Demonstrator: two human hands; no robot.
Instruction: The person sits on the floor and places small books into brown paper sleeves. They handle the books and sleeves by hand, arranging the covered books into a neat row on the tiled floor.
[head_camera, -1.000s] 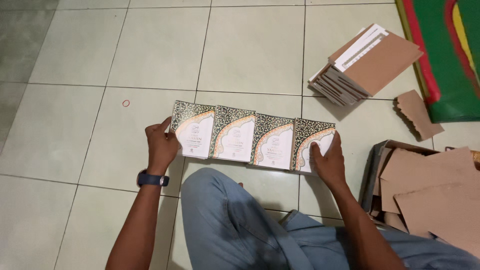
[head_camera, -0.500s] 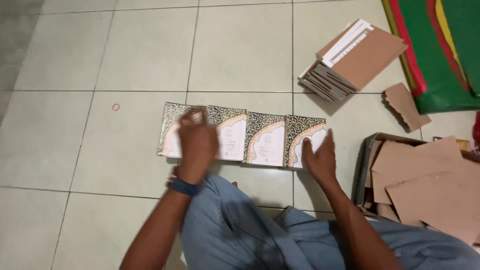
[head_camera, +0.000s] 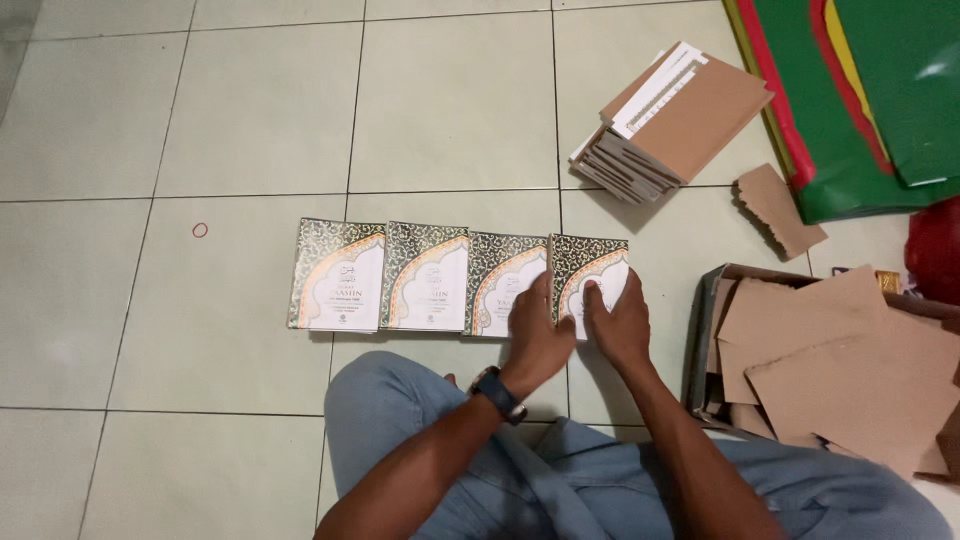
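Several small books with dark patterned covers and a white arch lie side by side in a row on the tiled floor. The leftmost book (head_camera: 338, 275) and its neighbour (head_camera: 426, 276) lie untouched. My left hand (head_camera: 535, 335), with a dark watch on the wrist, rests at the seam between the third book (head_camera: 500, 272) and the rightmost book (head_camera: 585, 262). My right hand (head_camera: 618, 320) lies flat on the lower part of the rightmost book. Both hands are close together, fingers on the covers.
A stack of thin books under brown card (head_camera: 665, 125) lies at the back right. A torn card scrap (head_camera: 780, 208) lies beside it. A cardboard box of brown sheets (head_camera: 840, 360) stands at the right. Green and red cloth (head_camera: 870, 90) fills the far right. A small red ring (head_camera: 200, 230) lies left.
My left hand has slid from the left end of the row across to the third book, next to my right hand. The right hand has stayed on the rightmost book.
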